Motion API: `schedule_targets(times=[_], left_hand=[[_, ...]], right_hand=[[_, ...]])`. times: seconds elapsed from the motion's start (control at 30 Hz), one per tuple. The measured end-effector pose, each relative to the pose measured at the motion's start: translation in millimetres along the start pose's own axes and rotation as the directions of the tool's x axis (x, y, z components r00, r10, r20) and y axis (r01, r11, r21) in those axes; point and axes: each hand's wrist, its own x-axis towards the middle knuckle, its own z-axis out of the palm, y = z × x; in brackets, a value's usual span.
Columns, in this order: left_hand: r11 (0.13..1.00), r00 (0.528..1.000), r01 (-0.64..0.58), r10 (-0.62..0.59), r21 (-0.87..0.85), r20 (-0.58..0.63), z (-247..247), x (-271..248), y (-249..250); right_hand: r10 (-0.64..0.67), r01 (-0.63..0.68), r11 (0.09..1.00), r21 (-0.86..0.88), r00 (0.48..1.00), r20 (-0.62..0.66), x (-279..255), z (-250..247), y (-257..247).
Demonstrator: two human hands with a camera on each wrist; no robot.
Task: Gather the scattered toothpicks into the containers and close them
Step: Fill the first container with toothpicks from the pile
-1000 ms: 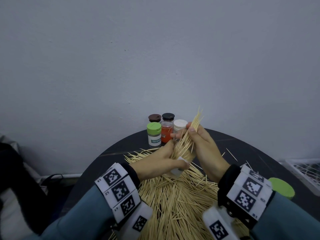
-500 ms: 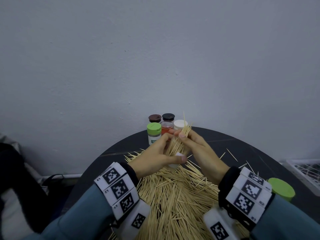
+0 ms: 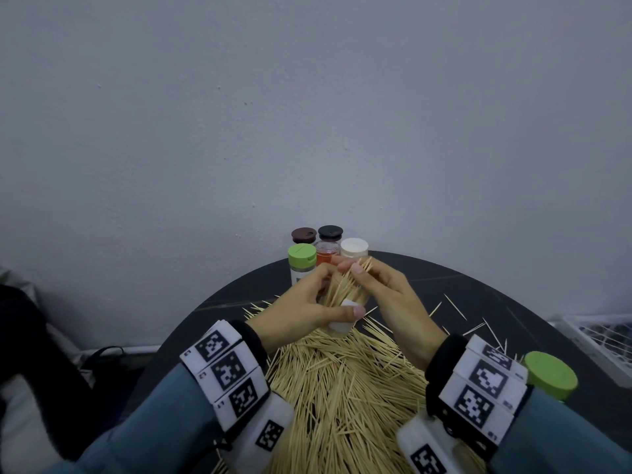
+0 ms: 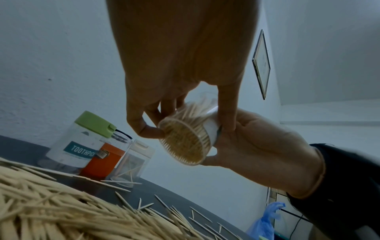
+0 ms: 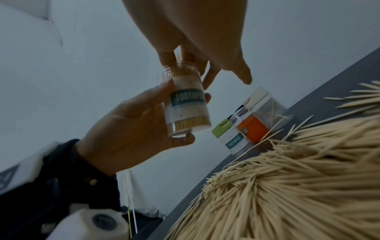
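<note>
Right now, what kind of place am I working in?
Probably an ordinary indoor room, home or office, not a workshop: a round dark table against a plain painted wall, a framed picture hanging nearby, and small lidded toothpick containers beside the toothpick pile.

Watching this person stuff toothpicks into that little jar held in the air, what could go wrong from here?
1. The jar looks nearly full, and the bundle pinched by the right hand fans out above its mouth, so some sticks may miss and drop.
2. The left hand holds the jar tilted above the pile with no lid on; a slip might spill it.
3. The loose green lid sits near the table's edge beside the right sleeve, which could knock it off.
</note>
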Motion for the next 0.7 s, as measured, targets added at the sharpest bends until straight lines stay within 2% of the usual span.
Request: schedule_targets(times=[0.23,0.43,0.63,0.7], left_hand=[[0.999,1.000,0.004,-0.005,0.047,0.021,-1,0,0],[1.000,1.000,-0.003,0.003,0.025,0.010,-3,1,-1],[1.000,1.000,-0.017,0.017,0.011,-0.013,-6,0,-1],[0.999,0.999,-0.033,0.033,0.018,-0.020,-8,1,-3]], right_hand=[[0.002,-0.003,0.997,-0.077,1.000,-0.008,0,-5,-9],[0.116,-0.109,0.989,-0.100,0.991,0.071,2,-2,-1],[0.147,-0.141,0.982,-0.125,0.988,0.041,6,-10,-6],[0.189,-0.176,0.971,-0.161,0.980,0.067,7,-12,-2]])
